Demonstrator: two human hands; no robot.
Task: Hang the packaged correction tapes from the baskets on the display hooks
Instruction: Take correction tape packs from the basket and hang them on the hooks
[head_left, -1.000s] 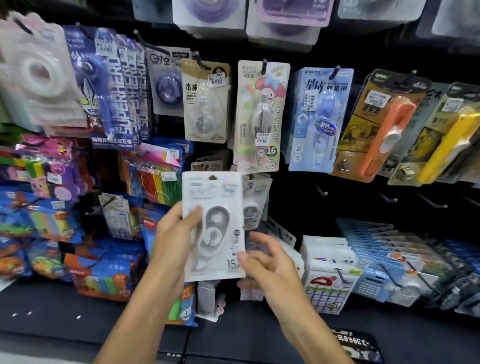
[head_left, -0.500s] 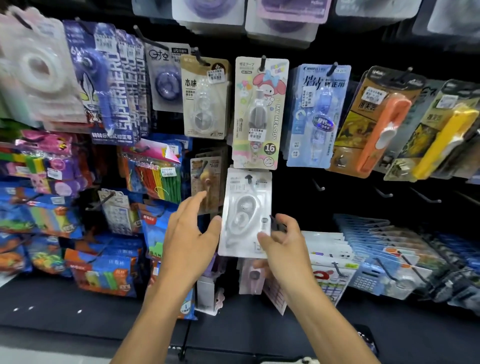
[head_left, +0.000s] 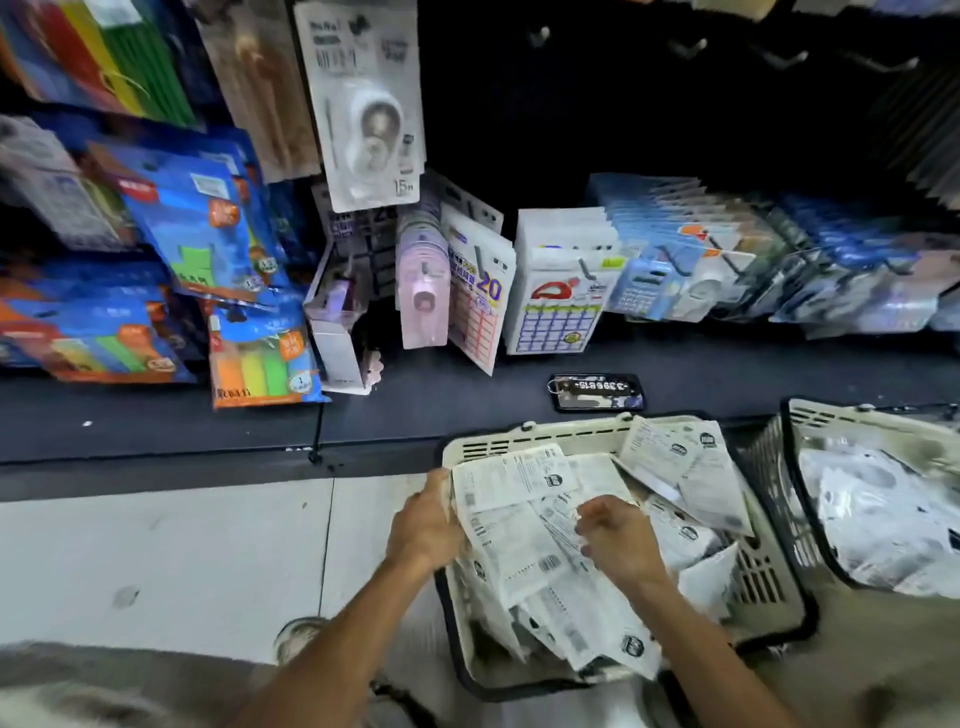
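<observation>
The left hand (head_left: 423, 522) is laid against the left edge of a heap of packs (head_left: 524, 525), fingers bent over the top cards; whether a card is actually pinched cannot be told through the blur. The right hand (head_left: 615, 538) is held over the middle of the heap with its fingers curled down among the cards, and its hold cannot be made out either. The packs are shown back side up, printed in small text, and are piled loosely in a cream basket (head_left: 524, 439) set on the floor just below the shelf (head_left: 156, 426). A second basket (head_left: 810, 415), filled with pale packets, is placed just beside it on the right. One white pack (head_left: 363, 104) is seen hanging on the display above, left of the baskets. Bare hooks (head_left: 779, 57) are seen at upper right. A dark phone (head_left: 597, 392) is laid on the shelf behind the first basket, below a row of hanging cards.
</observation>
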